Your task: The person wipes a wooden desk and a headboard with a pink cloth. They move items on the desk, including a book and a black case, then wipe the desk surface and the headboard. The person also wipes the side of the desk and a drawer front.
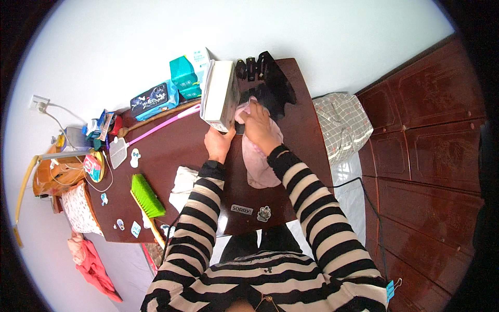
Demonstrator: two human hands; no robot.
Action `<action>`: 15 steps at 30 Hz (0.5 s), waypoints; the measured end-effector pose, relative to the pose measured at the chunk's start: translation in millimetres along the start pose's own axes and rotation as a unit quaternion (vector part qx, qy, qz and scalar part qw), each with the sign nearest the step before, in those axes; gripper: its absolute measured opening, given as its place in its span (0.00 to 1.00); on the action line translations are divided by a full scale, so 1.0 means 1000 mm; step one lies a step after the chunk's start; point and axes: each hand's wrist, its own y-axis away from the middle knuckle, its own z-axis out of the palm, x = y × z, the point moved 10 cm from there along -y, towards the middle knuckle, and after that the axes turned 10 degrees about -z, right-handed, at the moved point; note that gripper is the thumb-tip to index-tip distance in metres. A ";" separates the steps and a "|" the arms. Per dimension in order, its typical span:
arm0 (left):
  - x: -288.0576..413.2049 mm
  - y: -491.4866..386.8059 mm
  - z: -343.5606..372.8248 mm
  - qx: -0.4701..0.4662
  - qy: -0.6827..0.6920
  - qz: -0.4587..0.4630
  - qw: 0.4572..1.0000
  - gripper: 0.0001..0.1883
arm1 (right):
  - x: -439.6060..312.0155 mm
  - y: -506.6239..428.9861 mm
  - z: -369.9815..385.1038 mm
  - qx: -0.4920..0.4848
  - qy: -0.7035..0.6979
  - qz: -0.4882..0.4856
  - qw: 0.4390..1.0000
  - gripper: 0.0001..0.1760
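My left hand (219, 143) grips the lower end of a thick white block (219, 91), which could be a book or a box. It is tilted up above the dark brown table (175, 144). Just to its right, my right hand (257, 126) clutches a pink cloth (262, 171). One bunched part of the cloth is at my fingertips beside the block's dark side, and the rest trails down over the tabletop. Behind my right hand lies a black, glossy sheet-like thing (273, 93). A white cloth (182, 185) lies left of my left forearm.
A green-bristled brush (148, 195), a pink-handled fly swatter (160, 130) and stickers lie left. Teal-and-white boxes (187, 76) and a blue pack (156, 103) stand along the wall. Black objects (251, 69) sit at the back. A checked bag (343, 124) stands right of the table.
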 end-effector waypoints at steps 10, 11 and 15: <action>-0.003 -0.002 0.002 0.003 0.041 0.019 0.999 0.30 | -0.040 0.078 -0.022 -0.072 -0.054 -0.115 0.989 0.28; 0.000 0.003 0.002 0.009 0.061 0.024 0.998 0.30 | -0.040 0.083 -0.024 -0.066 -0.047 -0.118 0.990 0.28; -0.001 0.026 -0.005 0.035 0.124 0.021 0.991 0.27 | -0.041 0.080 -0.030 -0.077 -0.078 -0.106 0.988 0.27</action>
